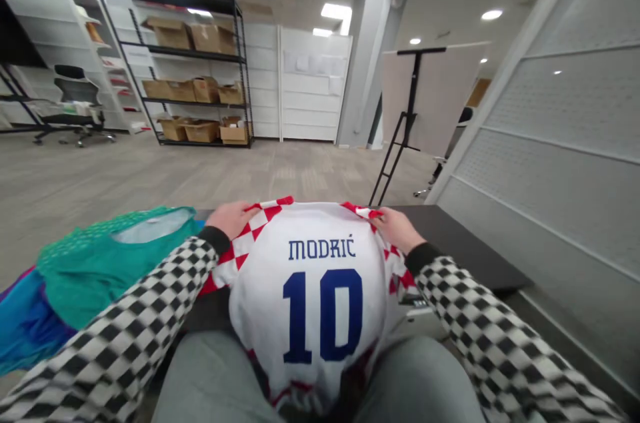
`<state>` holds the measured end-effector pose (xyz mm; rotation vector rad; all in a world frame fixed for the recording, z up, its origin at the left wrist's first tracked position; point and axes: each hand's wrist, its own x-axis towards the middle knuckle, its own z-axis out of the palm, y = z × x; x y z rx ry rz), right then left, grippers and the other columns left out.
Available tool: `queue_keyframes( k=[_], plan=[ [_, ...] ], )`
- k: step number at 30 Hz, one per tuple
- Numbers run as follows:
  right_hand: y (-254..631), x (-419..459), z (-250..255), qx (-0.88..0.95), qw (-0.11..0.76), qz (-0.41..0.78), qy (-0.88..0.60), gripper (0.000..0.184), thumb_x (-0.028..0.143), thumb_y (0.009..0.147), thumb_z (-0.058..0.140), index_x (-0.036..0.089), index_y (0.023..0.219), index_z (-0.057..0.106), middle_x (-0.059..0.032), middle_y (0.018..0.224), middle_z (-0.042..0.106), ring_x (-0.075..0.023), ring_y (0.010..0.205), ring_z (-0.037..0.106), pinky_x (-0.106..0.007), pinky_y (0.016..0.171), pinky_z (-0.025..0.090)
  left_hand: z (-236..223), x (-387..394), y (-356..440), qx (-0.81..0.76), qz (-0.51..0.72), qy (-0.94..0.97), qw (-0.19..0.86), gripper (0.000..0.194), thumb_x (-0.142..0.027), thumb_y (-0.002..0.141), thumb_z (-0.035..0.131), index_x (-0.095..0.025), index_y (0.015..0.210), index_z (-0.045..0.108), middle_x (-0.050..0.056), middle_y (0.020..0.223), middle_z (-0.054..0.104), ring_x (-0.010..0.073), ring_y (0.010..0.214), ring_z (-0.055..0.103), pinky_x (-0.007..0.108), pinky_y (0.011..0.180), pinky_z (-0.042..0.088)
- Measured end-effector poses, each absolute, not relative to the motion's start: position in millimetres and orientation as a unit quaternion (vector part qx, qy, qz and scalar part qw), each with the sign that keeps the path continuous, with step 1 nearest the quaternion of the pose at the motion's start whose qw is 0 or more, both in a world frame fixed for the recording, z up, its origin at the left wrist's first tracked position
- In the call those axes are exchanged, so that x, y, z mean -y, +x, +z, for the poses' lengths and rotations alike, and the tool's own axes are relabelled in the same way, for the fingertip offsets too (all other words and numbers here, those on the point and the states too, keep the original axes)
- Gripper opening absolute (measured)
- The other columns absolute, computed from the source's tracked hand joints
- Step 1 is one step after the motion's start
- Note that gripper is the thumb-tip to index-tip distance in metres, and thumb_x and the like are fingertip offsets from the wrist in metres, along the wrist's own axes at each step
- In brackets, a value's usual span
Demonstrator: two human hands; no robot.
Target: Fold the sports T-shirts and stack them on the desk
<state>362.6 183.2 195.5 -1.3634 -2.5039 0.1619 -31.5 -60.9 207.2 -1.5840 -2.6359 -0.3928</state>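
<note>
A white football jersey (pixel 320 303) with red-and-white checked sleeves hangs spread between my hands, its back facing me. Dark blue print on it reads MODRIĆ and 10. At the left shoulder, my left hand (pixel 231 217) pinches the checked cloth near the collar. My right hand (pixel 397 228) grips the opposite shoulder the same way. The jersey's lower part drapes down between my knees, where its hem is bunched and partly hidden. Left of it lies a pile of clothes with a teal top (pixel 110 263) uppermost and a shiny blue garment (pixel 30 323) beneath.
A black table (pixel 465 246) extends beyond the jersey on the right. A white partition (pixel 560 143) stands close on that side. Across the carpet are a black stand with a board (pixel 430 96), a shelf rack with cardboard boxes (pixel 200 89) and an office chair (pixel 75 99).
</note>
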Motion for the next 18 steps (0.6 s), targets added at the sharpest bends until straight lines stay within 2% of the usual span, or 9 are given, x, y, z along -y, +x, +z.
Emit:
queue_keyframes(
  k=[2, 4, 6, 8, 9, 11, 14, 16, 18],
  plan=[
    [342.4, -189.0, 167.2, 0.863, 0.068, 0.031, -0.500, 0.029, 0.034, 0.108, 0.057, 0.013, 0.119, 0.073, -0.0220, 0.127, 0.077, -0.0322, 0.117, 0.071, -0.040, 0.098, 0.050, 176.7, 33.3, -33.2, 0.869, -0.083, -0.488, 0.002, 0.043, -0.047, 0.107, 0.056, -0.016, 0.120, 0.082, 0.021, 0.134, 0.078, 0.0370, 0.124, 0.071, 0.047, 0.108, 0.053],
    [335.4, -181.4, 140.5, 0.860, 0.053, 0.011, -0.507, 0.033, 0.028, 0.107, 0.057, 0.012, 0.132, 0.071, -0.0252, 0.141, 0.072, -0.0368, 0.128, 0.067, -0.047, 0.107, 0.048, 147.6, 25.6, -27.7, 0.877, -0.077, -0.474, 0.014, 0.042, -0.038, 0.103, 0.060, -0.015, 0.133, 0.079, 0.024, 0.149, 0.071, 0.0417, 0.139, 0.064, 0.058, 0.120, 0.044],
    [336.3, -166.1, 116.7, 0.870, 0.080, -0.019, -0.485, 0.043, 0.021, 0.108, 0.047, 0.015, 0.146, 0.066, -0.0237, 0.154, 0.065, -0.0379, 0.143, 0.058, -0.053, 0.118, 0.042, 121.0, 29.3, -17.7, 0.872, -0.098, -0.475, 0.060, 0.045, -0.028, 0.105, 0.053, -0.017, 0.144, 0.074, 0.022, 0.162, 0.062, 0.0398, 0.153, 0.053, 0.062, 0.133, 0.028],
    [339.4, -149.4, 95.4, 0.891, 0.109, -0.034, -0.440, 0.054, 0.020, 0.109, 0.040, 0.019, 0.158, 0.060, -0.0195, 0.165, 0.058, -0.0362, 0.154, 0.049, -0.053, 0.128, 0.035, 95.4, 35.9, -5.5, 0.848, -0.128, -0.507, 0.084, 0.050, -0.025, 0.107, 0.045, -0.020, 0.149, 0.071, 0.018, 0.169, 0.058, 0.0343, 0.159, 0.048, 0.059, 0.139, 0.018],
    [340.8, -142.6, 85.9, 0.902, 0.108, -0.023, -0.417, 0.056, 0.025, 0.110, 0.040, 0.019, 0.164, 0.056, -0.0178, 0.171, 0.054, -0.0361, 0.159, 0.045, -0.053, 0.131, 0.032, 82.9, 38.7, 0.6, 0.835, -0.136, -0.527, 0.072, 0.051, -0.028, 0.109, 0.043, -0.021, 0.152, 0.070, 0.017, 0.170, 0.057, 0.0337, 0.159, 0.048, 0.059, 0.139, 0.018],
    [342.6, -135.0, 69.8, 0.914, 0.070, 0.024, -0.399, 0.066, 0.045, 0.112, 0.043, 0.019, 0.172, 0.047, -0.0162, 0.179, 0.045, -0.0390, 0.165, 0.038, -0.055, 0.134, 0.029, 59.9, 42.4, 11.1, 0.823, -0.130, -0.553, 0.011, 0.058, -0.042, 0.110, 0.045, -0.021, 0.161, 0.063, 0.017, 0.175, 0.052, 0.0381, 0.163, 0.045, 0.065, 0.137, 0.020],
    [345.0, -141.7, 52.4, 0.910, 0.009, 0.072, -0.408, 0.089, 0.071, 0.109, 0.042, 0.018, 0.179, 0.034, -0.0155, 0.186, 0.031, -0.0426, 0.171, 0.025, -0.063, 0.138, 0.021, 35.4, 44.7, 18.0, 0.825, -0.107, -0.553, -0.042, 0.075, -0.060, 0.108, 0.047, -0.022, 0.173, 0.049, 0.016, 0.183, 0.037, 0.0449, 0.171, 0.027, 0.072, 0.136, 0.015],
    [347.7, -153.0, 44.7, 0.912, 0.005, 0.073, -0.404, 0.092, 0.076, 0.109, 0.039, 0.020, 0.181, 0.030, -0.0132, 0.188, 0.025, -0.0411, 0.174, 0.019, -0.064, 0.140, 0.014, 27.8, 45.2, 16.8, 0.822, -0.102, -0.558, -0.042, 0.078, -0.063, 0.109, 0.046, -0.024, 0.176, 0.044, 0.014, 0.186, 0.030, 0.0445, 0.173, 0.021, 0.072, 0.137, 0.011],
    [350.3, -163.6, 39.9, 0.918, 0.015, 0.070, -0.391, 0.092, 0.076, 0.109, 0.038, 0.021, 0.181, 0.029, -0.0115, 0.189, 0.021, -0.0392, 0.175, 0.017, -0.062, 0.141, 0.012, 26.4, 44.6, 13.4, 0.819, -0.095, -0.565, -0.041, 0.080, -0.065, 0.109, 0.044, -0.025, 0.178, 0.040, 0.013, 0.186, 0.028, 0.0440, 0.174, 0.020, 0.071, 0.138, 0.011]
  ],
)
